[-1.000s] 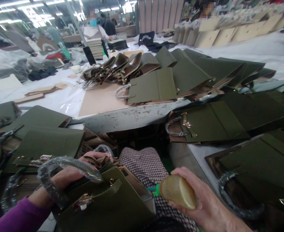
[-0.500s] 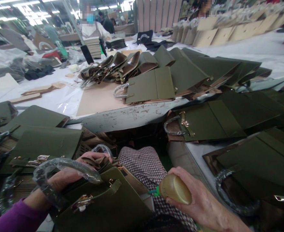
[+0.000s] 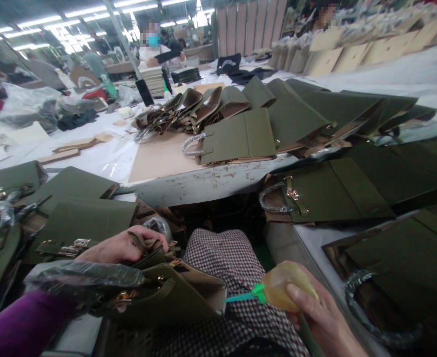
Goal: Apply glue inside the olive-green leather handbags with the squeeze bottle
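Currently, head view only. The left hand is clamped on the top edge of an olive green handbag held over the lap; fingers are curled into the bag's opening. The bag's plastic-wrapped handle lies across the left forearm, purple sleeve below it. The right hand is closed around a yellowish squeeze bottle, low at right. The bottle's green nozzle is pointed left, its tip just beside the bag's open right edge; contact cannot be told. The hands are held apart, bag between them. Checked fabric covers the lap under the bag.

More olive bags are stacked at left and at right, and a row is laid on the counter ahead. A masked person is seen far across the counter.
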Demonstrator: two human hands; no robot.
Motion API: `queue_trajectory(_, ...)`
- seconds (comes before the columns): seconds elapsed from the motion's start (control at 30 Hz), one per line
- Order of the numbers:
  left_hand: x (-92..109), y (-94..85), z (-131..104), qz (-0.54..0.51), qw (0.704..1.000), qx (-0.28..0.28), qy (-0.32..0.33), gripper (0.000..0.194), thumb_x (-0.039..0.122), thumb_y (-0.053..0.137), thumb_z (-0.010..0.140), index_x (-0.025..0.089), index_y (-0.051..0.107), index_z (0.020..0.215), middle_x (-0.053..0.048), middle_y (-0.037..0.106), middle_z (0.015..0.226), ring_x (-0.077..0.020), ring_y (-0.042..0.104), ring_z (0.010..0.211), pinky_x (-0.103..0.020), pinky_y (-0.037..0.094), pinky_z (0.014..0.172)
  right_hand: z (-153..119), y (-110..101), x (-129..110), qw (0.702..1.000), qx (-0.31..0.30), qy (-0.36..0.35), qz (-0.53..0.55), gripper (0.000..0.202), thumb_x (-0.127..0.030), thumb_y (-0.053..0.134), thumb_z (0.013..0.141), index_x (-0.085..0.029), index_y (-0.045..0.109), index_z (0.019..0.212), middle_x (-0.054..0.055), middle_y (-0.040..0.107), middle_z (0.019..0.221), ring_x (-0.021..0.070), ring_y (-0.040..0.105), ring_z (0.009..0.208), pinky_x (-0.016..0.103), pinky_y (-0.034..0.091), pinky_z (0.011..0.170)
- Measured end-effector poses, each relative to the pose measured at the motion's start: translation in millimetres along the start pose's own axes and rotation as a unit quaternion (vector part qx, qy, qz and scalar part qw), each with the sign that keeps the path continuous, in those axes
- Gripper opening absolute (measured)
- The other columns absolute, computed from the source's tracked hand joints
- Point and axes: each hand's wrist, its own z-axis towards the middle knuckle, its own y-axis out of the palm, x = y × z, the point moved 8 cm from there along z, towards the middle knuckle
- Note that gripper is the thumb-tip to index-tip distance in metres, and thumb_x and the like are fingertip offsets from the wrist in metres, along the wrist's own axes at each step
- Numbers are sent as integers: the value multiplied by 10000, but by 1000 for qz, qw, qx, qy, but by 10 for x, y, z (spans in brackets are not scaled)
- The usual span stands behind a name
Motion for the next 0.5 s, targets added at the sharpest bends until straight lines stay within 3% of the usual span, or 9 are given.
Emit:
queue_trajectory(0.1,-133,-148,297,-27,1000,-6,-2,370,119,765,618,157,840,978,-58,817,945,-231,744,864,-259,581,822,7,-48,72,998,28,-1,-48,553,-693,713,879,-230,659,1179,23,674,875,189,548,666,270,482,522)
queue_trajectory(0.23,-224,-268,594,-45,999,7,-1,361,138,760,625,146,839,977,-60,819,887,-225,741,787,-261,575,743,103,-217,127,991,65,-26,-115,591,-708,677,885,-227,647,1225,81,733,1037,292,671,891,319,557,620)
queue_trajectory(0.37,-201,-271,675,-27,998,49,10,278,97,760,679,133,831,945,-58,802,889,-202,718,785,-246,551,747,260,-280,180,976,62,-59,-202,669,-679,735,834,-213,582,1289,117,733,1155,335,718,1027,390,625,822)
queue_trajectory(0.5,-267,-333,675,2,996,86,20,263,92,759,647,120,817,902,-59,786,870,-210,707,790,-254,543,750,369,-138,115,962,34,-127,-240,616,-599,786,814,-230,569,1257,121,704,1221,315,730,1082,385,628,911)
